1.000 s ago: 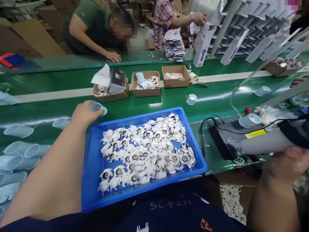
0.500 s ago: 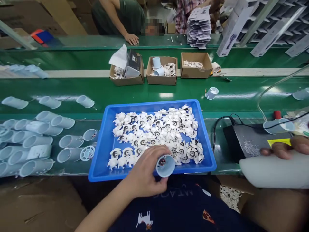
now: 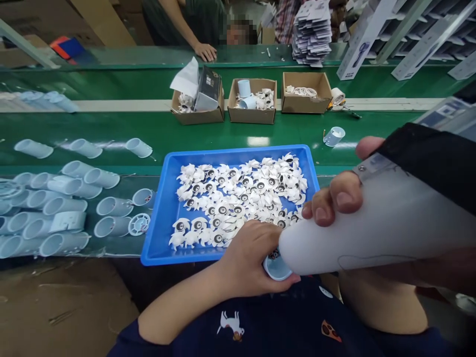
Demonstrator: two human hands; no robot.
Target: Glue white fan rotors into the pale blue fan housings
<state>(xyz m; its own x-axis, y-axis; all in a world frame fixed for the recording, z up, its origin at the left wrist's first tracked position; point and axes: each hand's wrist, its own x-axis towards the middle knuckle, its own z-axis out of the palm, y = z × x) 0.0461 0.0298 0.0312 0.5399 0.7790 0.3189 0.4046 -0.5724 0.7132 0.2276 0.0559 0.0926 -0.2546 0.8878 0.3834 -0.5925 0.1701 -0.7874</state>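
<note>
My left hand (image 3: 253,263) is wrapped round a light blue cylindrical housing (image 3: 278,270), its open end facing me above the tray's front edge. Inside it a small dark part shows beside the fingers. Fingers of my right hand (image 3: 334,198) grip a large, smooth white tool (image 3: 386,228) with a black band. The tool's rounded end overlaps the housing's mouth in view, and whether they touch I cannot tell. Behind both hands lies a blue tray (image 3: 153,238) holding many white fan impellers (image 3: 238,193) with dark hubs.
Many light blue housings (image 3: 65,206) lie at the left, and one housing (image 3: 333,136) is on the green belt. Beyond stand three cardboard boxes (image 3: 252,116) of parts. Across the bench are a co-worker's hand (image 3: 205,51) and a paper stack (image 3: 311,34).
My right hand has brought the white tool in from the far right to the housing. My left hand, with the housing, has shifted slightly right and towards me.
</note>
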